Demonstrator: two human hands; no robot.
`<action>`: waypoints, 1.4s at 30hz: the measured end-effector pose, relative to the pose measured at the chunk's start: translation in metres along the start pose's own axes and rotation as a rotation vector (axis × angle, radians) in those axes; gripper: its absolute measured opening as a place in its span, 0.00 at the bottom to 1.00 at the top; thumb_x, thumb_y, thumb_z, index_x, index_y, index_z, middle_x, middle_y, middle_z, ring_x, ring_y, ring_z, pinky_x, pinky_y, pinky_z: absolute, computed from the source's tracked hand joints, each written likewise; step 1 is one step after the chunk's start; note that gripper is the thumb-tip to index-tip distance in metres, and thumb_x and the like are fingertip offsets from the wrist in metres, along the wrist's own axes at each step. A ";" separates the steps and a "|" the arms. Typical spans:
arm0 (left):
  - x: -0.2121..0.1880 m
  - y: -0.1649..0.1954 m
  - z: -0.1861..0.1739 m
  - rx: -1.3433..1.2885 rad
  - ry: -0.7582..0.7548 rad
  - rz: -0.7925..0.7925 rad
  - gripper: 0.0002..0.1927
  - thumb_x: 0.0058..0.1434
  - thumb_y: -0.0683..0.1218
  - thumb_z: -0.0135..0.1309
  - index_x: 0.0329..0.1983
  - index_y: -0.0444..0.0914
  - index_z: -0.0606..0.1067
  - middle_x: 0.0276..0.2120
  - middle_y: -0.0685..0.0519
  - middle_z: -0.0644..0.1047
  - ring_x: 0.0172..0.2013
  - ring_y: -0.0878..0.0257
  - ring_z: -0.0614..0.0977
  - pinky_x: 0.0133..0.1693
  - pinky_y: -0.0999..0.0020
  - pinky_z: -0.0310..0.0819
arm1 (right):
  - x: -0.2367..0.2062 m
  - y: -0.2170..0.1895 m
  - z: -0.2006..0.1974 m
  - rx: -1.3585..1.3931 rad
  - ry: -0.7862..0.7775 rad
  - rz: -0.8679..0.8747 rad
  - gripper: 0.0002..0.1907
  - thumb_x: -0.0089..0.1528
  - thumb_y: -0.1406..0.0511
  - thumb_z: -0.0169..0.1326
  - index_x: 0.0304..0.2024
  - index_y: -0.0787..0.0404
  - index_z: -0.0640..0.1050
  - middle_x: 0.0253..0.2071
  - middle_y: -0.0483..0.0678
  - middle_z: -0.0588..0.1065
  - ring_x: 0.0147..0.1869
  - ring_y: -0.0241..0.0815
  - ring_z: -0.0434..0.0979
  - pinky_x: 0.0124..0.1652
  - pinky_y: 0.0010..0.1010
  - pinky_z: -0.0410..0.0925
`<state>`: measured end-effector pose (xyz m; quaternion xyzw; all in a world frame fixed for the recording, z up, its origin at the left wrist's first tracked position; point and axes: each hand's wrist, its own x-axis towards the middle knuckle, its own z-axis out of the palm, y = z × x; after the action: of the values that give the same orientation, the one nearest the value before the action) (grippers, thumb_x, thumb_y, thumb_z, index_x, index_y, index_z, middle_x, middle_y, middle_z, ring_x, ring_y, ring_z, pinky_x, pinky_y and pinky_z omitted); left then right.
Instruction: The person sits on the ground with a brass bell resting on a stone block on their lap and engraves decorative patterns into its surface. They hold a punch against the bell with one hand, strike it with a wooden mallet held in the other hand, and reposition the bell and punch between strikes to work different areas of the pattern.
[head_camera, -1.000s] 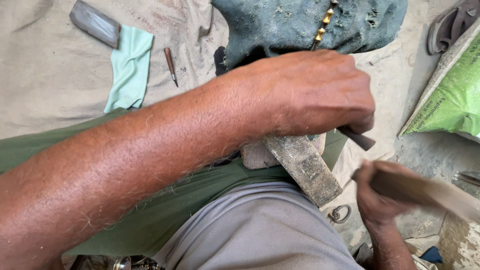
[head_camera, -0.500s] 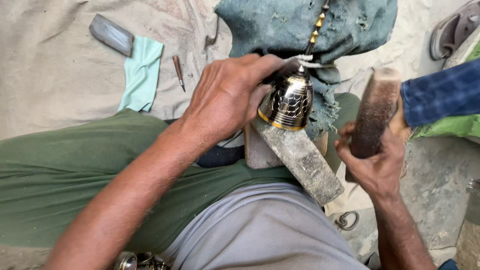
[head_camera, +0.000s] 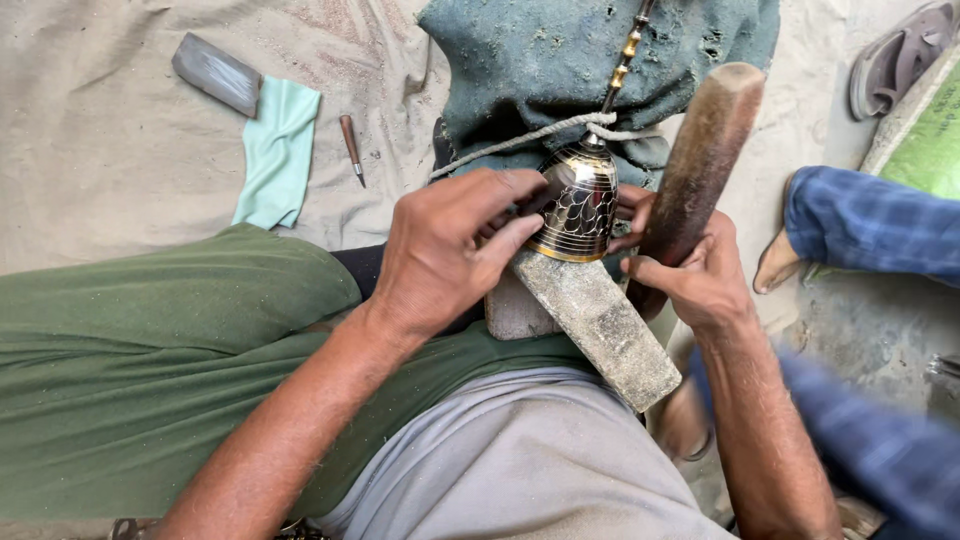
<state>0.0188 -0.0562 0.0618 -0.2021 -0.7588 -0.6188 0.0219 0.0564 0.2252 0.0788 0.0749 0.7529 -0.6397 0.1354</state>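
Note:
A black and brass bell-shaped piece (head_camera: 580, 200) with a scale pattern rests on the end of a grey stone block (head_camera: 600, 320) across my lap. My left hand (head_camera: 450, 250) presses its fingers against the piece's left side. My right hand (head_camera: 695, 275) grips a thick brown wooden mallet (head_camera: 705, 150) that stands upright just right of the piece, with its fingertips touching the piece. A pale rope (head_camera: 520, 140) is tied round the neck of the piece, below a thin beaded brass rod (head_camera: 625, 50).
A dark teal cloth bundle (head_camera: 560, 60) lies behind the piece. On the tan sheet lie a grey flat stone (head_camera: 215, 72), a mint cloth (head_camera: 280, 150) and a small wooden-handled tool (head_camera: 350, 145). Another person's blue-trousered leg and bare foot (head_camera: 790, 255) are at the right, a sandal (head_camera: 890, 60) beyond.
My left hand has shifted from over the piece to its left side, uncovering it. My right hand has brought the mallet upright and close to the piece. Another person's leg has come in at the right.

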 end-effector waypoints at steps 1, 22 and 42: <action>0.002 -0.001 -0.001 -0.084 -0.002 -0.068 0.18 0.63 0.41 0.65 0.56 0.36 0.76 0.43 0.51 0.82 0.36 0.64 0.86 0.34 0.72 0.81 | -0.001 0.001 -0.002 -0.002 -0.010 -0.030 0.17 0.52 0.80 0.58 0.43 0.68 0.75 0.65 0.62 0.73 0.64 0.49 0.77 0.55 0.37 0.78; 0.016 -0.010 0.009 -0.207 -0.104 -0.223 0.20 0.60 0.39 0.67 0.55 0.34 0.77 0.41 0.54 0.76 0.32 0.74 0.80 0.32 0.79 0.76 | -0.009 0.000 -0.005 -0.020 -0.028 -0.123 0.16 0.56 0.80 0.57 0.44 0.66 0.74 0.67 0.64 0.71 0.70 0.54 0.74 0.57 0.38 0.77; 0.020 0.020 0.005 -0.340 -0.003 -0.361 0.18 0.63 0.37 0.64 0.56 0.32 0.76 0.42 0.54 0.77 0.36 0.74 0.80 0.36 0.81 0.81 | -0.022 0.010 -0.015 -0.170 0.128 -0.114 0.12 0.61 0.71 0.65 0.45 0.63 0.75 0.48 0.55 0.80 0.52 0.44 0.83 0.52 0.35 0.80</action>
<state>0.0086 -0.0424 0.0852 -0.0651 -0.6678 -0.7310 -0.1246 0.0782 0.2428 0.0784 0.0608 0.8147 -0.5739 0.0560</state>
